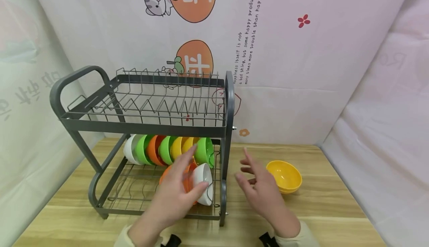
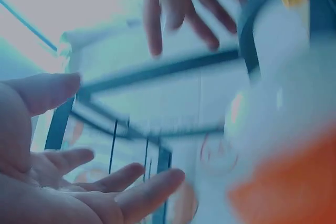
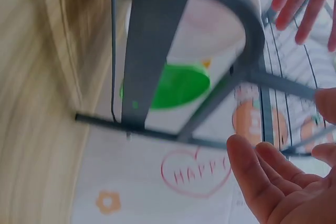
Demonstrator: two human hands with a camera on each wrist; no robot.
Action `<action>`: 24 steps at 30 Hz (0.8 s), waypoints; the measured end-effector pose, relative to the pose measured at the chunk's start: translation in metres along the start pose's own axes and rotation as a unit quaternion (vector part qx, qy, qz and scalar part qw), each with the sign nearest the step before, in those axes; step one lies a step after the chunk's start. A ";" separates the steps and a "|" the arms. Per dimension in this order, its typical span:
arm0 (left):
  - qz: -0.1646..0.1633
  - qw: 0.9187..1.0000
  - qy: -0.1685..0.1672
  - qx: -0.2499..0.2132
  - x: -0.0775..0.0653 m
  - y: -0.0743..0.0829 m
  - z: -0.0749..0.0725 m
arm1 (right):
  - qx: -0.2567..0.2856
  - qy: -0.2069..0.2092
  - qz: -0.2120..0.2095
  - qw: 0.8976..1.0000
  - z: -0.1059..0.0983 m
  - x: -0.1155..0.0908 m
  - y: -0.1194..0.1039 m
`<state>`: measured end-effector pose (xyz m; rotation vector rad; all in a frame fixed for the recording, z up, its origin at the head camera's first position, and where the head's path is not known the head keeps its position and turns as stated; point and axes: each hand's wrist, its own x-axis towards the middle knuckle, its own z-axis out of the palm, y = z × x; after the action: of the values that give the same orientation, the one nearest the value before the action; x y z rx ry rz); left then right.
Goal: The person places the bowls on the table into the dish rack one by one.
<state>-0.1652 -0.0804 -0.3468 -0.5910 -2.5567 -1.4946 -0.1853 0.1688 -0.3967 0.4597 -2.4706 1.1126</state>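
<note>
My left hand (image 1: 174, 193) hovers in front of the dish rack's lower shelf, fingers extended and thumb apart, holding nothing. Just behind it, a white bowl (image 1: 206, 181) stands on edge beside orange bowls (image 1: 188, 176), which the hand partly hides. To the right of the rack is my right hand (image 1: 261, 191), its fingers loosely spread and holding nothing. Nearest to it, a yellow bowl (image 1: 285, 176) sits upright on the table, apparently stacked on another. The left wrist view shows both hands bare, with a blurred white bowl (image 2: 283, 103) near the left one.
The dark grey two-tier dish rack (image 1: 144, 127) fills the left and middle of the wooden table (image 1: 321, 202). A back row of white, green, orange and yellow bowls (image 1: 155, 150) stands on its lower shelf. Its upper tier has wire slots. Printed white cloth (image 1: 285, 109) hangs behind.
</note>
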 end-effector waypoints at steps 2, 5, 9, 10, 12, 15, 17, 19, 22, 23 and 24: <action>-0.005 0.997 -0.015 -0.072 0.004 0.003 0.012 | -0.004 0.014 0.007 1.000 -0.010 0.001 0.007; -0.006 0.993 -0.030 -0.116 0.010 0.003 0.029 | -0.010 0.042 0.014 0.999 -0.025 0.001 0.020; 0.001 0.996 -0.038 -0.078 0.013 0.000 0.046 | -0.027 0.074 0.026 0.997 -0.046 0.001 0.037; 0.006 0.997 -0.038 -0.066 0.013 -0.001 0.049 | -0.036 0.075 0.034 0.996 -0.051 0.000 0.041; 0.004 0.998 -0.043 -0.049 0.013 -0.003 0.055 | -0.057 0.070 0.057 0.994 -0.062 -0.001 0.050; -0.002 0.998 -0.052 -0.044 0.013 -0.005 0.061 | -0.085 0.050 0.105 0.990 -0.078 -0.004 0.063; -0.008 0.997 -0.056 -0.046 0.014 -0.006 0.065 | -0.098 0.034 0.138 0.985 -0.087 -0.005 0.072; -0.009 0.997 -0.057 -0.047 0.015 -0.007 0.067 | -0.108 0.019 0.168 0.980 -0.094 -0.006 0.079; -0.010 0.997 -0.054 -0.045 0.015 -0.009 0.071 | -0.111 -0.005 0.205 0.972 -0.101 -0.007 0.087; -0.007 0.998 -0.052 -0.036 0.015 -0.009 0.071 | -0.109 -0.013 0.217 0.970 -0.103 -0.007 0.089; -0.003 0.999 -0.049 -0.022 0.015 -0.010 0.072 | -0.107 -0.018 0.225 0.968 -0.103 -0.008 0.090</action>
<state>-0.1766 -0.0184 -0.3869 -0.6784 -2.6056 -1.5639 -0.1967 0.3058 -0.3948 -0.1566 -2.7651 0.9788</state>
